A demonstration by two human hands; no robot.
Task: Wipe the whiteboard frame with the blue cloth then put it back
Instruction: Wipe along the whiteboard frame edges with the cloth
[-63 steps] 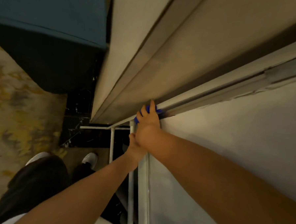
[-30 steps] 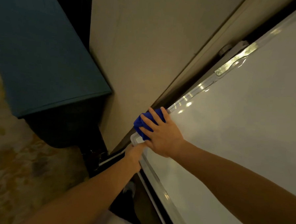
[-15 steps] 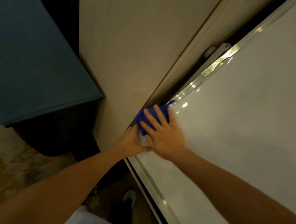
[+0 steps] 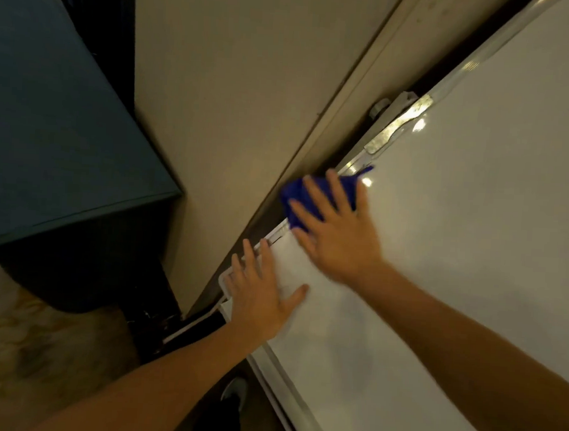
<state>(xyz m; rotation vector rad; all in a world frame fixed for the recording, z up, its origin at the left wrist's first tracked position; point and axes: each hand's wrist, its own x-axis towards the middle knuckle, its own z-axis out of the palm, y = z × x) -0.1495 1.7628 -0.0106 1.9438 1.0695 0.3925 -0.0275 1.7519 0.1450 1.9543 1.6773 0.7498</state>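
Observation:
A white whiteboard [image 4: 456,240] fills the right of the view, its silver frame [image 4: 396,129] running diagonally along the top-left edge. My right hand [image 4: 335,231] presses a blue cloth [image 4: 297,193] flat against that frame edge, fingers spread over the cloth. My left hand [image 4: 259,289] lies flat and open on the board's corner [image 4: 223,279], fingers over the frame. Most of the cloth is hidden under my right hand.
A beige wall panel [image 4: 249,98] stands just behind the board. A dark teal cabinet [image 4: 50,130] sits at the left. Patterned carpet [image 4: 38,350] lies below, with a shoe [image 4: 234,392] near the board's lower edge. A metal bracket [image 4: 389,132] sits on the frame.
My right hand has slid the cloth up along the frame away from the corner. My left hand moved from gripping beneath the corner onto the board face.

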